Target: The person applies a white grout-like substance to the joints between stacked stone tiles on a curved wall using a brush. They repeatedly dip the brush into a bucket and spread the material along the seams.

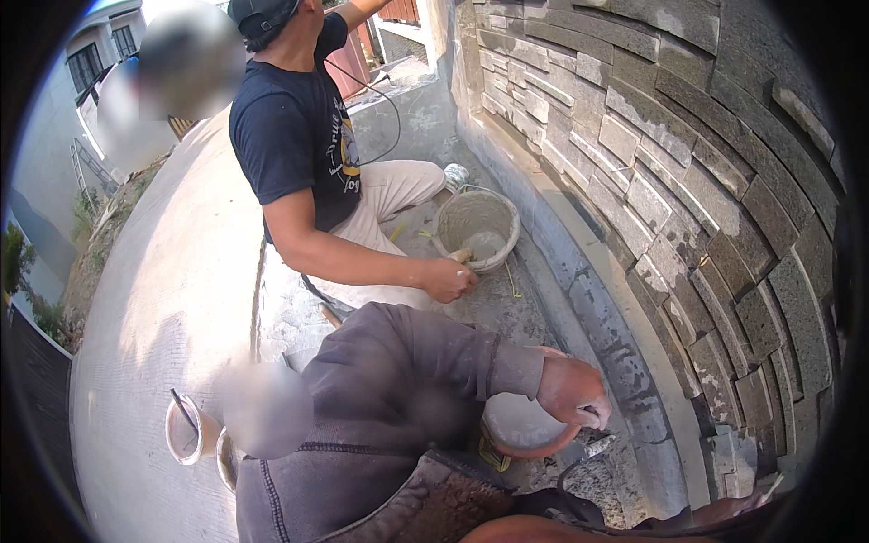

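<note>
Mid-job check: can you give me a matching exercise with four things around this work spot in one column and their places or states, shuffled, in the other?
Things
1. Reddish-brown round basin
2. Grey round bucket
3. Small whitish cylindrical bucket
4. Grey stone-block wall

Places or states
A. Fills the right side of the view
B. Has a dark stick-like tool standing in it
C. Lies below the bare hand with a grey-brown sleeve
D. Beside the seated co-worker's bent leg

Pairs: 1-C, 2-D, 3-B, 4-A

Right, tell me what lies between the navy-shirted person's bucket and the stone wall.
In the head view, a grey curb and a paler strip separate the bucket from the stone wall.
</note>
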`<action>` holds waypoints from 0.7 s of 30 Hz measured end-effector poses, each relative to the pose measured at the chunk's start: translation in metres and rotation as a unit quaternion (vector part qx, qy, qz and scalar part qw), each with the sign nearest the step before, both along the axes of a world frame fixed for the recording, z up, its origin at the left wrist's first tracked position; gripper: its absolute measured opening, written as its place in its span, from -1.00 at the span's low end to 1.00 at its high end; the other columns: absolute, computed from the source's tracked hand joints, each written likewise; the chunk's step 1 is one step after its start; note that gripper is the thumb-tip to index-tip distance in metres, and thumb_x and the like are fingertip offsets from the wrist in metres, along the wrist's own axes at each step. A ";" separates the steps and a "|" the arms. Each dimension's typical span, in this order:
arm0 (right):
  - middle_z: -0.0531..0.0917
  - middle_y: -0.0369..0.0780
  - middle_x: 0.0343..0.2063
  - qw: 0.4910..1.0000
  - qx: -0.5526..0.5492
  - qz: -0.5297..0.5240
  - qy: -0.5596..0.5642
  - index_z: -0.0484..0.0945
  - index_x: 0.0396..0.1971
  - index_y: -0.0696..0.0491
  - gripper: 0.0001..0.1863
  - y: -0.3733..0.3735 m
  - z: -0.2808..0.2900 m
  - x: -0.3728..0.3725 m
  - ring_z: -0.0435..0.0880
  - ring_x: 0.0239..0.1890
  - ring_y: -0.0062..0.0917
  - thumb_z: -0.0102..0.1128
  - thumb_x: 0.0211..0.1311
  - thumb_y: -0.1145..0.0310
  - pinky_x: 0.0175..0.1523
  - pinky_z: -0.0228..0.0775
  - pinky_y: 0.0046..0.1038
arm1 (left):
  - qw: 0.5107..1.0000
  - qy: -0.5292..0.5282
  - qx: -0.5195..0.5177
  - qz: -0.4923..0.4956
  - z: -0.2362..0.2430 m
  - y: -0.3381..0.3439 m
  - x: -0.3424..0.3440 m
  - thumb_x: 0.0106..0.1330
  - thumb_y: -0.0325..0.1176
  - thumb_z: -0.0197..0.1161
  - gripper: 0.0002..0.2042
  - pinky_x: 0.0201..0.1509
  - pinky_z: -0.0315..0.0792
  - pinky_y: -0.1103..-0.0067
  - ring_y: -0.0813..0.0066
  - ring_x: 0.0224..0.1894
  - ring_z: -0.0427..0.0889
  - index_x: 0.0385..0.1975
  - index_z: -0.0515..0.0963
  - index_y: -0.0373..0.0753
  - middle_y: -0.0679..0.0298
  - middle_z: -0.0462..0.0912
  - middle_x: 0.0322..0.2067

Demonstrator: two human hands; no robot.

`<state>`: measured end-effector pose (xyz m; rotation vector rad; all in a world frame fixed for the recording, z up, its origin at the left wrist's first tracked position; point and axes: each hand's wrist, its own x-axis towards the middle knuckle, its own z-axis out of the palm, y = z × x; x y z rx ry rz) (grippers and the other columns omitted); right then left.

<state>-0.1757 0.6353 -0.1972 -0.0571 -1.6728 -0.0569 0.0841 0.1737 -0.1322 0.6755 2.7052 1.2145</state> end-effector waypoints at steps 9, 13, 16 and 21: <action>0.73 0.00 -0.01 0.823 -0.156 0.536 -0.105 0.68 0.02 0.30 -0.70 -0.166 0.044 0.045 0.74 0.00 -0.27 0.13 0.57 0.37 0.17 0.65 -0.31 | 0.997 -0.031 -0.061 0.045 -0.053 -0.012 -0.036 0.43 -0.21 0.14 -0.74 0.09 0.55 0.26 0.12 -0.03 0.73 -0.09 0.72 -0.14 0.18 0.79 -0.14; 0.73 0.02 0.00 0.858 -0.342 0.369 -0.101 0.68 0.01 0.31 -0.70 -0.106 0.075 0.062 0.75 -0.02 -0.31 0.16 0.55 0.38 0.18 0.66 -0.29 | 0.998 0.002 -0.056 0.041 -0.038 -0.019 -0.037 0.43 -0.19 0.14 -0.72 0.10 0.54 0.23 0.12 -0.02 0.74 -0.04 0.72 -0.11 0.19 0.79 -0.12; 0.75 -0.15 -0.07 0.887 -0.383 0.251 -0.066 0.68 0.03 0.16 -0.73 -0.071 0.051 0.060 0.70 0.02 -0.35 0.10 0.54 0.36 0.22 0.54 -0.27 | 0.997 -0.023 -0.027 0.061 -0.017 -0.026 -0.006 0.46 -0.21 0.17 -0.73 0.13 0.55 0.26 0.02 0.04 0.70 0.00 0.70 -0.13 0.13 0.76 -0.05; 0.63 -0.11 0.05 0.806 -0.326 0.494 0.012 0.57 0.04 0.19 -0.76 -0.128 0.092 0.077 0.63 0.12 -0.43 0.27 0.42 0.59 0.25 0.53 -0.35 | 0.999 0.013 -0.023 0.018 0.004 -0.030 0.004 0.42 -0.37 0.25 -0.77 -0.10 0.61 0.37 0.10 -0.21 0.78 0.00 0.71 -0.20 0.07 0.78 -0.21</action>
